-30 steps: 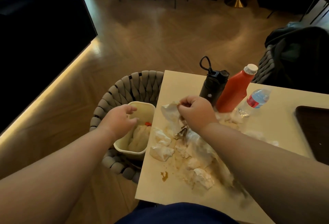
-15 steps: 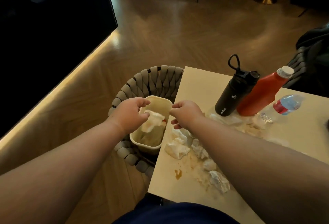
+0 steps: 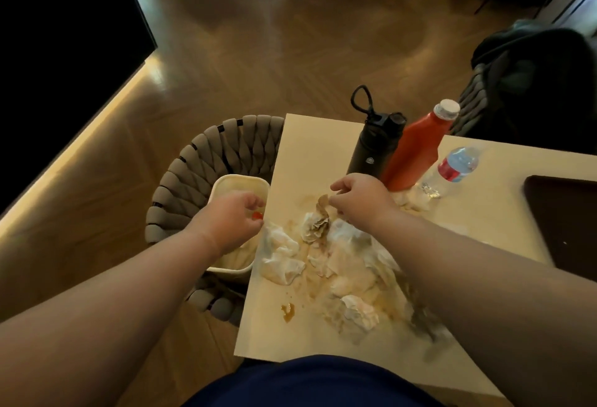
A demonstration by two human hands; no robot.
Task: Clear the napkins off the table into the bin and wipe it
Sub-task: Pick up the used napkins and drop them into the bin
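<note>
Right hand (image 3: 358,200) pinches brown-stained napkin (image 3: 318,222) by top corner. Other napkins (image 3: 349,264) heaped on table (image 3: 310,148); bin (image 3: 240,179) at 9 o'clock. Left hand (image 3: 232,219) curled over bin, grip unclear. Paper light, limp, likely soggy, tears easily: grab bunched middle.

— Where are the napkins?
— Crumpled white napkins (image 3: 284,264) lie heaped on the near left part of the cream table (image 3: 310,154), which is smeared brown around them. At the heap's far end a brown-stained napkin (image 3: 318,222) has one corner lifted.
— And the bin?
— The cream bin (image 3: 240,182) stands upright just beside the table's left edge, with white paper inside. A brown blot (image 3: 288,311) marks the table nearer the front.
</note>
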